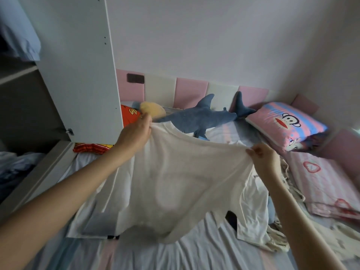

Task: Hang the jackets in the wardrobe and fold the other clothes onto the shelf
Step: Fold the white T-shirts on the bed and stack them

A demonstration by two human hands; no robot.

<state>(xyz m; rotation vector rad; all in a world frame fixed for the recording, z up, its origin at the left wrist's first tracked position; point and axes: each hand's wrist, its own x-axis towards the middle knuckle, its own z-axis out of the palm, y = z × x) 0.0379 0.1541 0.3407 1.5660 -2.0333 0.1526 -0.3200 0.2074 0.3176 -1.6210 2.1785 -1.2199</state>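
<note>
Head view: the white T-shirt (175, 182) partly hides a garment pile (253, 207).

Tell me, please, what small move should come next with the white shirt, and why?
Probably lower the shirt flat onto the bed. The left hand and right hand each pinch its top edge, holding it spread in the air, while its lower edge drapes on the bed. It is no jacket, so it wants folding, likely easier lying flat.
</note>
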